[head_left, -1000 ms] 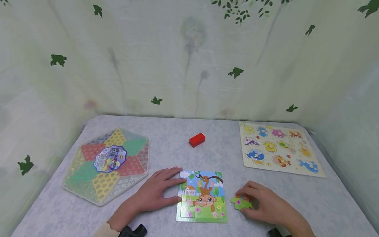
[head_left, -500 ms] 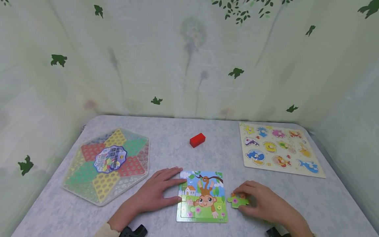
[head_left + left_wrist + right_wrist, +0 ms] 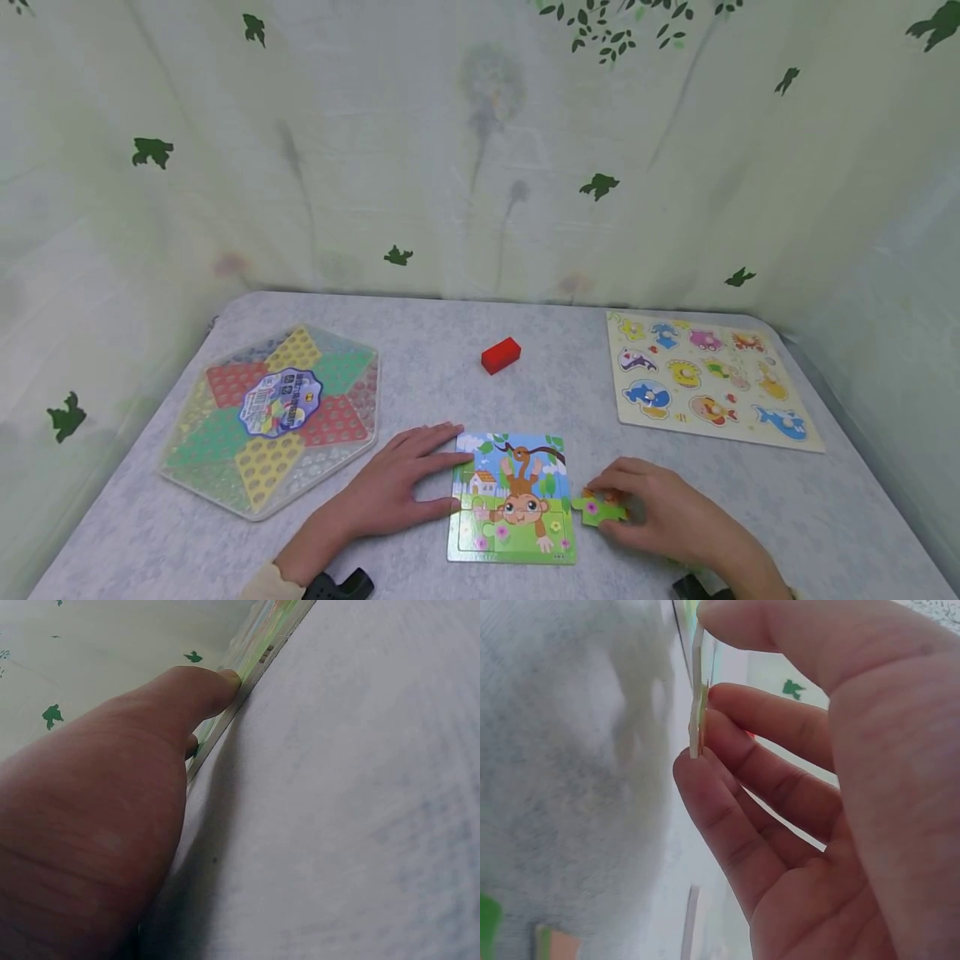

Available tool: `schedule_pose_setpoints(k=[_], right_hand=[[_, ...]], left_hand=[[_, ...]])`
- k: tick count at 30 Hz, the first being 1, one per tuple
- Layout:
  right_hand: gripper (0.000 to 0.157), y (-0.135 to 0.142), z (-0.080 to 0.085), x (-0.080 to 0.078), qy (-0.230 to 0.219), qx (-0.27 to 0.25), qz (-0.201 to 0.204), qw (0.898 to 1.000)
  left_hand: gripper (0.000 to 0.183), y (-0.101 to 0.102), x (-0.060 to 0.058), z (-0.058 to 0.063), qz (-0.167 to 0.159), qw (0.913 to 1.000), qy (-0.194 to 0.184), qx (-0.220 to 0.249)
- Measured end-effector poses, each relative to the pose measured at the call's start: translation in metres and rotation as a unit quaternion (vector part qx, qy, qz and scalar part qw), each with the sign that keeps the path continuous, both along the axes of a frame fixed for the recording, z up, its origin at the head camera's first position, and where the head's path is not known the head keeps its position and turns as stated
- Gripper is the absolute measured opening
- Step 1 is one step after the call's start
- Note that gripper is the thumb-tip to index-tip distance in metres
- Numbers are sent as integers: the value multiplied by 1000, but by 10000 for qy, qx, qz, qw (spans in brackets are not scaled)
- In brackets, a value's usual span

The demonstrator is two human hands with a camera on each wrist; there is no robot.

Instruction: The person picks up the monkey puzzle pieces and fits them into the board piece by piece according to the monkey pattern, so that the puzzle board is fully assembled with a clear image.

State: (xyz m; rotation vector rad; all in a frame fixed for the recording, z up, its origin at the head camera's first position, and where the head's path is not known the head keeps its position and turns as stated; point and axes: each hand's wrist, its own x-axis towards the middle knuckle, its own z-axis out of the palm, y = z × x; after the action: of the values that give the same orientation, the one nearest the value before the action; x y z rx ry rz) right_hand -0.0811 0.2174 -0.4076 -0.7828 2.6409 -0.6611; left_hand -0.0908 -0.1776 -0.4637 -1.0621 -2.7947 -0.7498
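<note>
A square jigsaw puzzle [image 3: 521, 479] with a hanging monkey lies on the table in front. Spread along its left side, my left hand [image 3: 397, 483] touches the edge with its fingertips; in the left wrist view the thumb [image 3: 199, 690] meets that edge. My right hand [image 3: 660, 508] pinches a green jigsaw piece [image 3: 600, 511] with a pink flower, close beside the puzzle's right edge. Seen from the right wrist, the piece [image 3: 696, 712] stands edge-on between thumb and fingers, raised off the tabletop.
At the left lies a hexagonal Chinese checkers board [image 3: 270, 421]. A red block [image 3: 500, 356] sits behind the puzzle, and a wooden peg puzzle board [image 3: 712, 379] at the back right. Loose pieces [image 3: 557, 943] show low in the right wrist view.
My right hand has shifted left with the green jigsaw piece, bringing it close to the monkey puzzle's right edge. The left hand has stayed in place.
</note>
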Motion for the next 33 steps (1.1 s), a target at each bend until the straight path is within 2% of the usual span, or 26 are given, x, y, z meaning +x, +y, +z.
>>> schedule_pose_setpoints(k=[12,23,28,33], right_hand=[[27,-12,10,-3,240,-56,246,9994],[28,-24,17,-6,149,-36,343,9993],[28,-32,20,-6,250,85,360,9990],[28,-36,19,-6,417,-70,573,9975]], left_hand=[[54,0,1,0,-4,10000,42,38],[55,0,0,-3,-23,9999,128,44],[55,0,0,-1,-24,10000,67,-6],[55,0,0,1,-34,10000,29,-21]])
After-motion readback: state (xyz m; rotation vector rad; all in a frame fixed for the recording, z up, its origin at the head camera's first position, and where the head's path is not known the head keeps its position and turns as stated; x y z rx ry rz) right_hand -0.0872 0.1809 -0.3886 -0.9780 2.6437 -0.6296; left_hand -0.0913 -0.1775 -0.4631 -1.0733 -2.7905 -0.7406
